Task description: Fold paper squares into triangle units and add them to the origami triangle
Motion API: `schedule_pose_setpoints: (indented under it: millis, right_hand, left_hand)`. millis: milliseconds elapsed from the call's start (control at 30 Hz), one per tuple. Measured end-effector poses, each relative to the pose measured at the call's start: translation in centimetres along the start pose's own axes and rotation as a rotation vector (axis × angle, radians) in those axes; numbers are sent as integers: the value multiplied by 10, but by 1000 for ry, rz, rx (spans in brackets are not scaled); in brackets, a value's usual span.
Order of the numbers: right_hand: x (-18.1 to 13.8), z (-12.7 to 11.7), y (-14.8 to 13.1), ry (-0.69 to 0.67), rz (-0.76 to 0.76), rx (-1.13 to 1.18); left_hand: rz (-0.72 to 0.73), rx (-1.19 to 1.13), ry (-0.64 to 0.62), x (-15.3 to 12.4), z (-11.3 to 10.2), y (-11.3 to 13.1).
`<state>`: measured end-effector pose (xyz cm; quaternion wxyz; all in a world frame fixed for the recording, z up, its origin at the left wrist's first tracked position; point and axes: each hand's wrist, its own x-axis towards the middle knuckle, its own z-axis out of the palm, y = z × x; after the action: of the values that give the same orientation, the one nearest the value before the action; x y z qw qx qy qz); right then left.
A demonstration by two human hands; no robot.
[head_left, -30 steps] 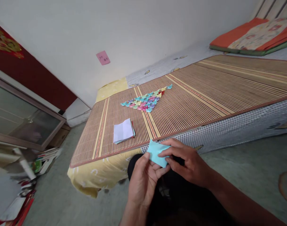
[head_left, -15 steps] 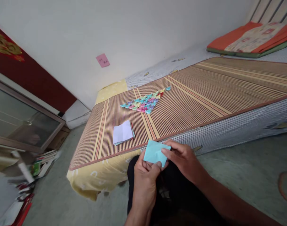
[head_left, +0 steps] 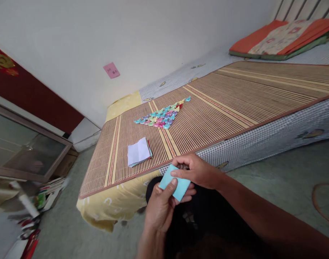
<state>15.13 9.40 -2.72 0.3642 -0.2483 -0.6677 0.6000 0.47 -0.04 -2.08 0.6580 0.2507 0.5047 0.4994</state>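
Observation:
Over my lap, a light blue sheet of folding paper (head_left: 182,186) is held between both hands, tilted. My left hand (head_left: 161,203) grips it from below left, thumb on top and fingers underneath. At the upper right, my right hand (head_left: 194,172) pinches its edge with thumb on top and bent fingers behind. On the bed mat lies a small stack of paper (head_left: 139,151) with a creased white sheet uppermost. Beyond it, many small folded paper pieces (head_left: 164,117) in several colours are laid out in a triangle.
A striped bamboo mat (head_left: 213,118) covers the bed, whose near edge runs just past my hands. An orange folded quilt (head_left: 283,37) lies at the far right. At left stand a glass-fronted cabinet (head_left: 26,144) and clutter on the floor (head_left: 80,223).
The blue paper has turned in my hands and now shows a narrower, rectangular outline. My right hand has shifted left along its upper edge. The view has shifted slightly.

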Motion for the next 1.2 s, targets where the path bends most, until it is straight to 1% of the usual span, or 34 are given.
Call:
schedule_pose_setpoints:
  millis: [100,133,167,300,467,667,767,833,1067,1200]
  right_hand:
    - [-9,3,-5,313,-39,-28]
    - [-13,3,-7,395,-62,-67]
    - [-18,4,-8,427,-83,-101]
    - [-31,11,-8,410,-188,-219]
    - [-31,22,-3,411,-276,-315]
    - [-31,25,-3,379,-339,-361]
    - [-31,25,-2,375,-314,-361]
    - [-31,25,-2,385,-325,-365]
    - [-30,27,-2,474,-450,-455]
    - [-30,27,0,466,-505,-483]
  left_hand:
    - [107,-139,197,2,5,-3]
    - [141,-181,238,3,6,-3]
    - [168,-215,257,4,7,-3]
    - [249,-279,224,7,11,-5]
    - [289,-264,205,4,18,-8]
    - [332,-241,240,1,19,-10]
    - [328,-214,255,0,21,-11]
    - [322,-198,262,-1,23,-11]
    - [295,-120,310,-5,26,-11]
    - [272,-44,378,-7,27,-9]
